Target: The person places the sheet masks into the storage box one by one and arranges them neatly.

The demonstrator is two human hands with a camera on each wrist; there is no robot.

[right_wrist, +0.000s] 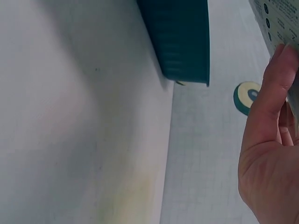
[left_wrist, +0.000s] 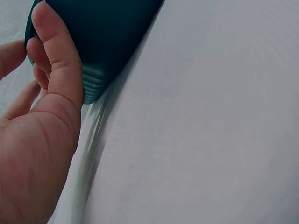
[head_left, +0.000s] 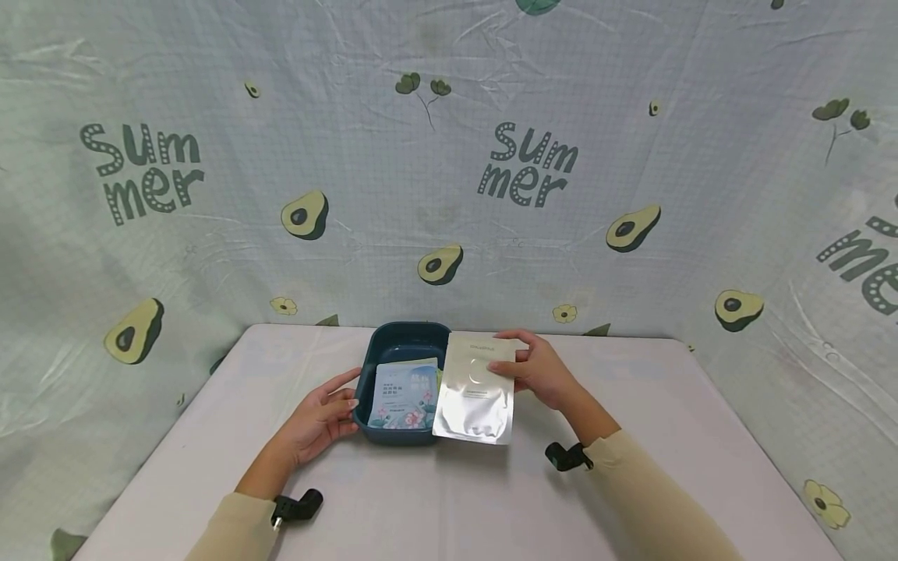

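Note:
A dark teal plastic basin (head_left: pixel 401 438) stands on the table, and a light blue sachet with pink flowers (head_left: pixel 404 396) lies in it over other packets, mostly covered. My left hand (head_left: pixel 321 417) grips the basin's left rim, with the thumb against the outer wall in the left wrist view. At the basin's right side, my right hand (head_left: pixel 539 370) pinches a silver-and-cream face mask sachet (head_left: pixel 474 405) by its right edge. This sachet is held up and overlaps the basin's right rim in the head view. Small print shows on its back in the right wrist view.
The white-covered table (head_left: pixel 337 506) ends at the back against a hanging cloth (head_left: pixel 379 179) printed with avocados and lettering. A black wrist camera (head_left: pixel 298 508) sits on the left sleeve, another black camera (head_left: pixel 567 456) on the right.

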